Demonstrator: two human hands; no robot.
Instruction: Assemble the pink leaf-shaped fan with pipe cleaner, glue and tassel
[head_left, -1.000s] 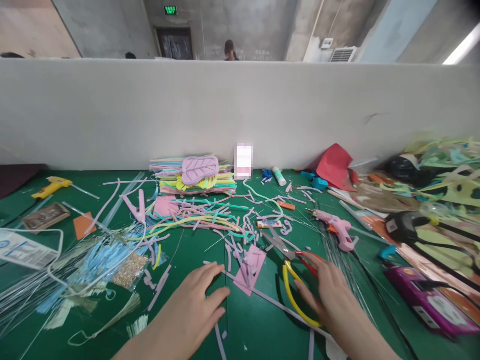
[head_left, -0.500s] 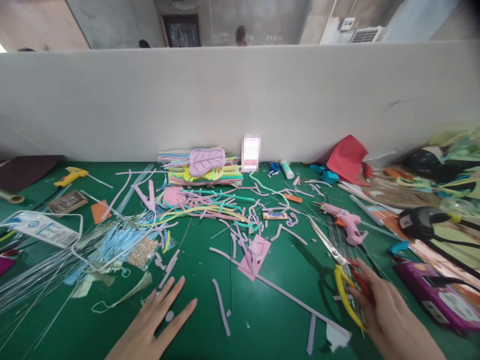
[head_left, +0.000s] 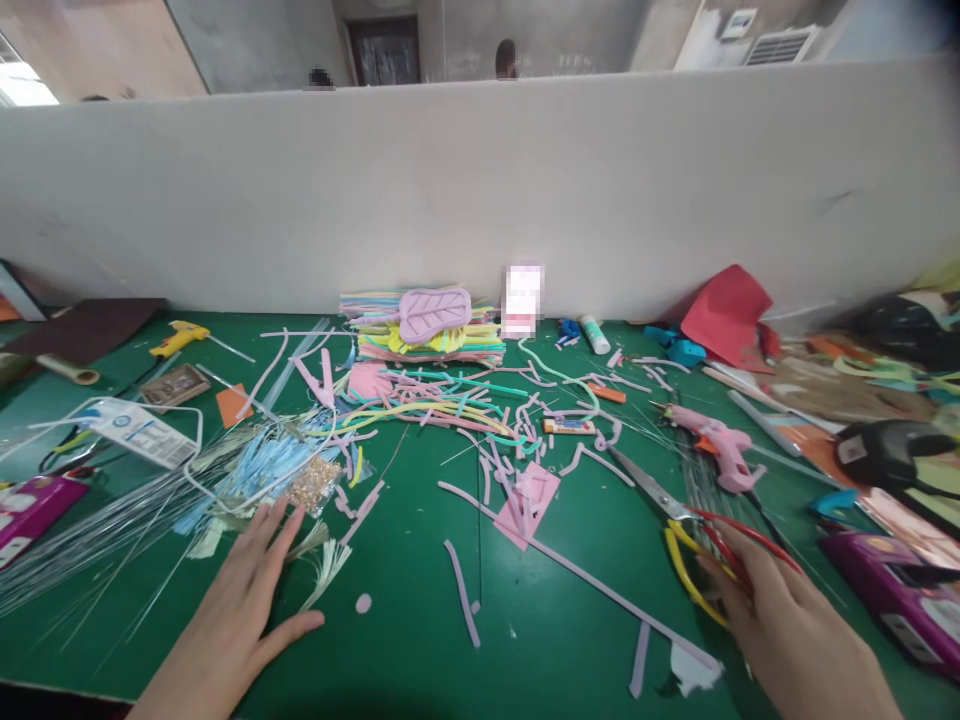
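My right hand [head_left: 780, 600] grips a pair of scissors [head_left: 667, 505] with red and yellow handles, blades pointing to the far left. On the left, my left hand [head_left: 251, 590] has its fingers stretched out, low over the green table, next to a bag of gold beads [head_left: 313, 485] and a pale tassel [head_left: 330, 570]. A small lilac disc [head_left: 364, 603] lies to the right of that hand. Between the hands are a lilac strip [head_left: 461, 595], a long lilac strip [head_left: 622, 603] and a pink square [head_left: 529, 505] with lilac scraps on it.
A pink glue gun [head_left: 716, 445] lies beyond the scissors, and a yellow glue gun [head_left: 180, 338] at the far left. Bundled coloured strips [head_left: 431, 350] are stacked against the grey partition [head_left: 450, 190]. Thin wires [head_left: 112, 545] spread across the left side.
My left hand has moved left, away from the small lilac disc and towards the beads and tassel. The scissors remain in my right hand. The camera view has shifted slightly left.
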